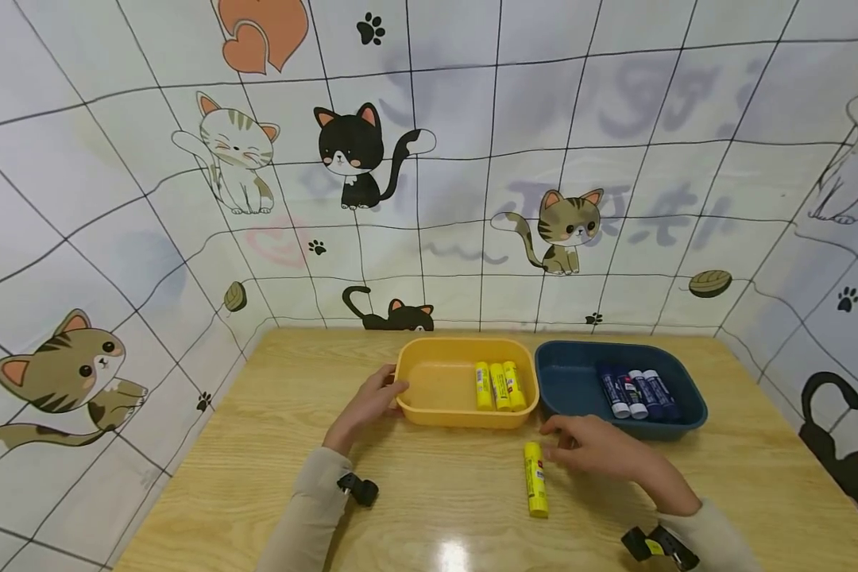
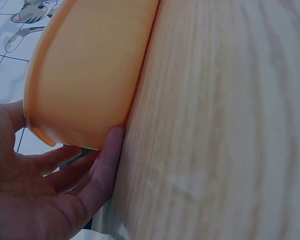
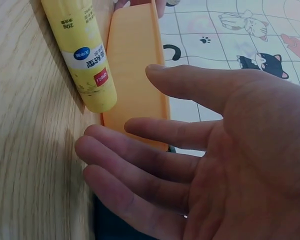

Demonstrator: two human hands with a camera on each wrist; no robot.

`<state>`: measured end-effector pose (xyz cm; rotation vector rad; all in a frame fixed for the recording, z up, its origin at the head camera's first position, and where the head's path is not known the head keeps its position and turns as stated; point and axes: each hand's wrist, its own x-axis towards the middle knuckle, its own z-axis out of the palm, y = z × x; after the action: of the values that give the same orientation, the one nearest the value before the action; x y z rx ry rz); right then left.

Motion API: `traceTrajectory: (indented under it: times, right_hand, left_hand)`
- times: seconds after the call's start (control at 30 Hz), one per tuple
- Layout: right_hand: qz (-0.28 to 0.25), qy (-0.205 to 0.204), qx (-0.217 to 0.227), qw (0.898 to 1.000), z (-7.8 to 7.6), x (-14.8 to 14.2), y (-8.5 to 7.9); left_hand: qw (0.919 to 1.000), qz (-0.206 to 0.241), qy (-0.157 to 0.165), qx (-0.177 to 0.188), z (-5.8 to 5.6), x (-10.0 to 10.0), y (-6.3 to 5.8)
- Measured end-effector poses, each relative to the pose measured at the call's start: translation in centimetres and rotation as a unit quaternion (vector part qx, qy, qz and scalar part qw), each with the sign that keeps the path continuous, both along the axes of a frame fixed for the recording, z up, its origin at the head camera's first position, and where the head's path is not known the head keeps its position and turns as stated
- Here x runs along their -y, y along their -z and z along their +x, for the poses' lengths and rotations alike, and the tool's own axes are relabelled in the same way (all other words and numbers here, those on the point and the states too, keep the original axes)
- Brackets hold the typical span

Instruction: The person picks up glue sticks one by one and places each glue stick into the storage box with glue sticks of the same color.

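Note:
A yellow glue stick (image 1: 535, 480) lies on the table in front of the two bins, its printed label showing in the right wrist view. Beside it hovers my right hand (image 1: 597, 449), fingers spread and apart from the stick, with nothing in the palm. My left hand (image 1: 369, 401) holds the left end of the yellow bin (image 1: 429, 415), thumb over the rim and fingers against the outer wall. Three yellow glue sticks (image 1: 500, 387) lie in that bin's right part. Several dark blue glue sticks (image 1: 639, 393) with white ends lie in the blue bin (image 1: 568, 377).
The bins stand side by side near the back of the wooden table (image 1: 415, 500). Behind and to both sides hangs a white grid-patterned cloth (image 1: 457, 183) printed with cats. Each wrist wears a small black strap device (image 1: 358, 488).

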<state>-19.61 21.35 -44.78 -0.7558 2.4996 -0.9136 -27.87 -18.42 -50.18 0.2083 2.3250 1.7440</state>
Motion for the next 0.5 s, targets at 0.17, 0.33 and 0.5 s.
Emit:
traceTrajectory:
  times: [0.17,0.33,0.5]
  right_hand:
    - [0.011,0.007,0.006,1.000,0.1,0.2,0.6]
    - [0.021,0.020,-0.004,1.000,0.2,0.5,1.1]
    - [0.034,0.052,-0.022,0.998,0.3,1.0,1.1]
  left_hand:
    - [1.0000,0.001,0.001,0.003,0.1,0.0,0.1]
    - [1.0000,-0.003,-0.004,0.007,0.0,0.0,0.2]
    - [1.0000,-0.005,-0.005,0.006,0.0,-0.1,0.1]
